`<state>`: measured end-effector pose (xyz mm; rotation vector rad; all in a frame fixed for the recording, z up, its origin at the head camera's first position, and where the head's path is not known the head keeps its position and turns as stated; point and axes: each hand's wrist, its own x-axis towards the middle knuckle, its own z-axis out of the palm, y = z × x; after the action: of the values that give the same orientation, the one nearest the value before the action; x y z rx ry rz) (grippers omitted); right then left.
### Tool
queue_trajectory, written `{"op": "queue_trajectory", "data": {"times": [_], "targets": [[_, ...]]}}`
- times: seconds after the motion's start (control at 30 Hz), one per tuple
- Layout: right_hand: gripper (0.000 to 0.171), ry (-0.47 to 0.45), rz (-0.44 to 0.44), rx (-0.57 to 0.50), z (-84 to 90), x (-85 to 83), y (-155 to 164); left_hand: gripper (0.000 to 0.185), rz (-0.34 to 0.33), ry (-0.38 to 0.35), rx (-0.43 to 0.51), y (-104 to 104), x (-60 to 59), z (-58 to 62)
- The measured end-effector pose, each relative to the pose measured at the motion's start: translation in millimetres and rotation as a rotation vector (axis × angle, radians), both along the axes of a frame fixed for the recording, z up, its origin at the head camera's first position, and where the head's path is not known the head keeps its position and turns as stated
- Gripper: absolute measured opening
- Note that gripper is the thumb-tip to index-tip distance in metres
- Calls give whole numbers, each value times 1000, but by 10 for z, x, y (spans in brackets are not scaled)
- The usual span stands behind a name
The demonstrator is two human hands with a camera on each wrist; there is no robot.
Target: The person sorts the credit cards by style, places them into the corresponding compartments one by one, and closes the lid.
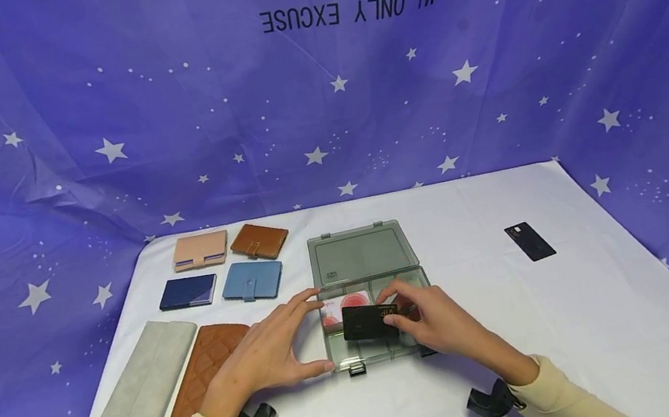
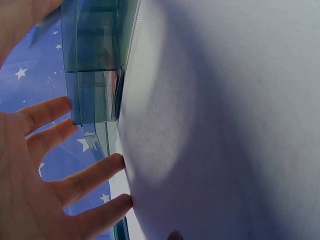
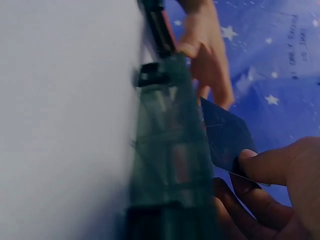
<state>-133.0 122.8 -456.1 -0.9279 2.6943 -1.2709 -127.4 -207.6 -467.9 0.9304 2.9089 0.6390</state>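
A translucent grey-green divided box [image 1: 338, 360] lies on the white table with its lid [image 1: 363, 254] laid back. My right hand [image 1: 428, 314] pinches a black card [image 1: 363, 322] marked VIP between thumb and fingers, tilted above the compartments. In the right wrist view the thumb presses one face of the card [image 3: 227, 137]. A white card with red circles [image 1: 355, 299] sits in the back left compartment, partly covered by the black one. My left hand [image 1: 268, 352] is spread at the box's left side; in the left wrist view its fingertips touch the wall [image 2: 95, 97].
Left of the box lie pink [image 1: 200, 249], brown [image 1: 259, 241] and light blue [image 1: 252, 280] card holders and a dark blue one [image 1: 184, 293]. Nearer are a grey wallet [image 1: 146, 391] and a brown quilted wallet [image 1: 202, 367]. Another black card [image 1: 534, 243] lies at right.
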Motion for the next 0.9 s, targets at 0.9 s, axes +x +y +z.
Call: {"op": "queue_trajectory", "data": {"times": [0.9], "targets": [[33, 237, 34, 414, -176, 207, -182, 97, -11, -5, -1, 5, 4, 5]]}}
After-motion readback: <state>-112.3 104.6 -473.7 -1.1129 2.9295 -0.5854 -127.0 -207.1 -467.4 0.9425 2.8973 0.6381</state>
